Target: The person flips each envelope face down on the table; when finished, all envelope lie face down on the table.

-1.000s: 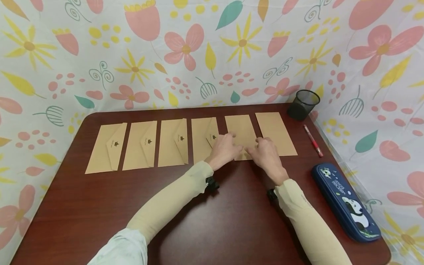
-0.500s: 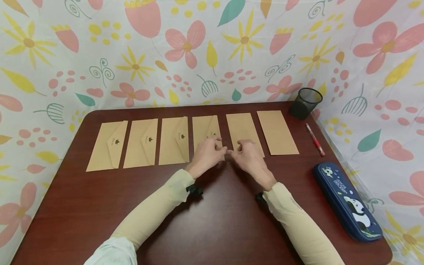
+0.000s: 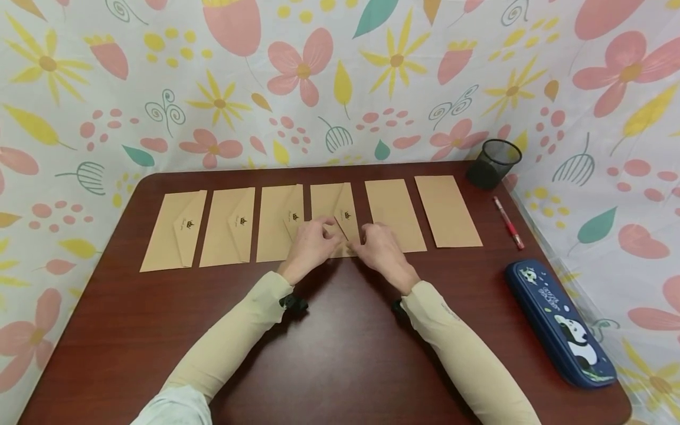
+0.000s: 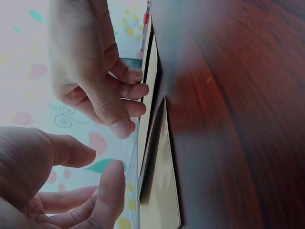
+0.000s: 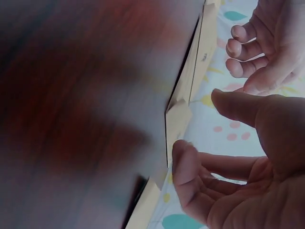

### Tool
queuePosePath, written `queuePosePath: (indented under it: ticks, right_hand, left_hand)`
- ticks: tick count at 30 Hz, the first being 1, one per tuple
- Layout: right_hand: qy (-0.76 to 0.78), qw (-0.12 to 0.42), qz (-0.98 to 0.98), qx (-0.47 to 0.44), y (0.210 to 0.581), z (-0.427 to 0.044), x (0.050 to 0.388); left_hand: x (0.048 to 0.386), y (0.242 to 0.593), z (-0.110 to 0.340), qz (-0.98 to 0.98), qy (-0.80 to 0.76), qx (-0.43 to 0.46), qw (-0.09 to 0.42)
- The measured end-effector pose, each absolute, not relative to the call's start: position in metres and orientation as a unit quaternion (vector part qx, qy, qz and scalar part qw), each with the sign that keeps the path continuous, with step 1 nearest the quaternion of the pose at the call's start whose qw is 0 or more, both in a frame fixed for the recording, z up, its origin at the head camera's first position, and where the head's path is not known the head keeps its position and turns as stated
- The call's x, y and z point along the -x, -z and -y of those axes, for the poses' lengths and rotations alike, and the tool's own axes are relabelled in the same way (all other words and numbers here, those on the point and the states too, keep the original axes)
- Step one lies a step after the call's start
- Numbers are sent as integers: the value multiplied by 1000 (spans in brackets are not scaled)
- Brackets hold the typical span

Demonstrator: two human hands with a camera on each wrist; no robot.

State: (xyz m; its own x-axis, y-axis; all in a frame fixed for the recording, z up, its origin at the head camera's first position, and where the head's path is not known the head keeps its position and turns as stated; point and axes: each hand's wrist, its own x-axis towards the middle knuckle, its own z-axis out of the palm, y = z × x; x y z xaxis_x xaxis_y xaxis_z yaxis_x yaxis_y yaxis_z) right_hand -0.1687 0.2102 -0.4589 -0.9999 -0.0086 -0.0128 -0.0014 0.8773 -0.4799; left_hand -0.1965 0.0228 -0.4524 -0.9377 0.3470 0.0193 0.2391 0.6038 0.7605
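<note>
Currently, left hand (image 3: pixel 310 245): hovering loosely, holding nothing.
Fourth envelope (image 3: pixel 325 200) from left: lying on the table's (image 3: pixel 345 354) far half, between the hands; probably feeling light, easily creasing, edges offering the best pinch.
Right hand (image 3: pixel 383 245): hovering beside it, grasping nothing.
Right wrist view: showing thumb and fingers (image 5: pixel 186 167) parted, which the head view is obscuring.

The envelopes (image 3: pixel 448 212) are smooth, matt brown paper with crisp folds. The surface (image 3: pixel 340 366) looks like dark reddish wood, smooth and softly glossy. The cup (image 3: pixel 491 168) appears to be black metal mesh, the pen (image 3: pixel 508 222) smooth plastic. The case (image 3: pixel 539 316) has a slight sheen; the sleeves (image 3: pixel 228 336) are matt cloth, the curtain (image 3: pixel 340 71) lightly creased cloth.
</note>
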Motion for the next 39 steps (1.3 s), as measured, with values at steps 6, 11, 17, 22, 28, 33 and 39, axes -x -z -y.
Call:
queuePosePath:
  ticks: [6, 11, 17, 22, 28, 33, 39]
  right_hand:
    - [237, 24, -971, -10, 514, -218, 203]
    - [237, 45, -970, -17, 530, -221, 213]
    - [249, 61, -966, -37, 529, -224, 216]
    - [266, 58, -961, -45, 528, -225, 218]
    - [286, 53, -956, -46, 527, -227, 215]
    - [290, 65, -953, -55, 524, -228, 212]
    - [282, 58, -956, -56, 524, -230, 213]
  left_hand:
    - [202, 457, -14, -900, -403, -152, 70]
    - [204, 455, -9, -900, -407, -137, 72]
    - [223, 475, -9, -901, -407, -123, 79]
    - [248, 508, -12, -905, -400, -117, 87]
    - [249, 508, -10, -914, -383, -115, 69]
    - [229, 472, -4, -918, -378, -103, 65]
    - [242, 492, 0, -922, -368, -109, 49]
